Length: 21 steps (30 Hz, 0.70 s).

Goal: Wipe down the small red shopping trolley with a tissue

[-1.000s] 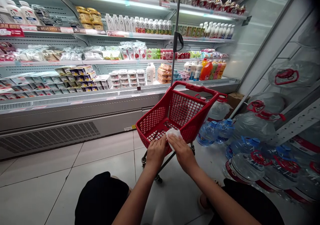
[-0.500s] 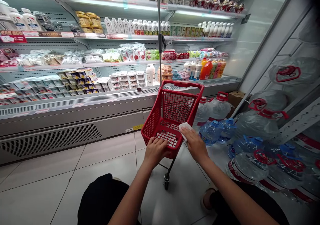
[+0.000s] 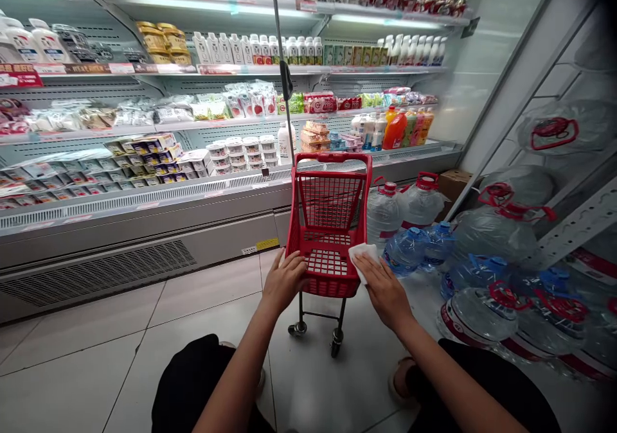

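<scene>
A small red plastic shopping cart stands before me, its open basket towards me and its handle at the far side. My left hand grips the near left corner of the basket, fingers over the rim. Under the fingers of my right hand is a folded white cloth, possibly a paper wipe, held against the basket's near right side. Part of the cloth is hidden beneath that hand. No goods show inside the basket.
Behind the cart runs a refrigerated display case stocked with bottles, cups and packets. Large water bottles crowd the floor to the right. A thin dark pole rises behind the cart. Pale tiles cover the floor.
The cart has swung round to face me more squarely. My left hand has moved left with its corner, and my right hand has shifted slightly right and down with the cloth.
</scene>
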Each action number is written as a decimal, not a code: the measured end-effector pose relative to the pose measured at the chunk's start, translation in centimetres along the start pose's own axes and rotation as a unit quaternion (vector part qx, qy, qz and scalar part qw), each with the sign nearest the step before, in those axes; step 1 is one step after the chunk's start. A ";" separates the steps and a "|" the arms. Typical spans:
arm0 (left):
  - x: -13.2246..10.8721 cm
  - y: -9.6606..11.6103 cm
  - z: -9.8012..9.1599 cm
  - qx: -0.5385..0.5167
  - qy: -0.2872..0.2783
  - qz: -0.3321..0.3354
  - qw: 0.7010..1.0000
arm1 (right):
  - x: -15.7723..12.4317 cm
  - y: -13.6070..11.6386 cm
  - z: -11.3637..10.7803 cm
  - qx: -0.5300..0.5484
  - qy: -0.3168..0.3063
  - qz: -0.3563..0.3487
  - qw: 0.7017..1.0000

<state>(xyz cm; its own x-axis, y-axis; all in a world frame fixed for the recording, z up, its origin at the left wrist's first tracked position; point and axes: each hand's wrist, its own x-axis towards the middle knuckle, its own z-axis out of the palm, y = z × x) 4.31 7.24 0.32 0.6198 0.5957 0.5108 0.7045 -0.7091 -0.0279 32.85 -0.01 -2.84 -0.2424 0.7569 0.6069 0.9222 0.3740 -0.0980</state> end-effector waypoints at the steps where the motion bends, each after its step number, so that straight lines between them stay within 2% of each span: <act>1: 0.1 -0.2 0.1 0.010 0.004 -0.007 1.000 | -0.1 0.2 0.1 0.003 0.004 0.018 1.000; 5: 0.7 1.1 1.3 0.029 0.016 -0.015 0.999 | -0.9 -0.8 0.5 0.004 0.007 0.047 0.999; 12: 1.6 5.8 3.4 0.055 0.059 -0.046 0.996 | -0.1 -6.5 2.3 0.015 0.036 0.002 0.999; 14: 1.6 6.8 3.8 0.066 0.068 -0.050 0.994 | 0.2 -7.3 2.7 0.018 0.045 -0.004 0.999; 17: 1.5 7.0 3.7 0.056 0.067 -0.023 0.996 | -0.6 -6.2 2.1 0.009 0.034 -0.020 0.999; 19: 1.4 6.4 3.0 0.032 0.050 0.014 0.998 | -1.7 -4.0 1.2 -0.006 0.015 -0.023 1.000; 21: 1.2 5.3 2.3 0.014 0.031 0.048 0.998 | -2.7 -1.2 0.2 -0.025 0.007 0.002 1.000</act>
<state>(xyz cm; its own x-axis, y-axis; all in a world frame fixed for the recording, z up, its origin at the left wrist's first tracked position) 9.58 5.06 -1.21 0.6632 0.4995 0.5574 0.6525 -0.7506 -0.1037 32.33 -2.40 -4.49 -0.2346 0.7505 0.6179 0.9370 0.3439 -0.0620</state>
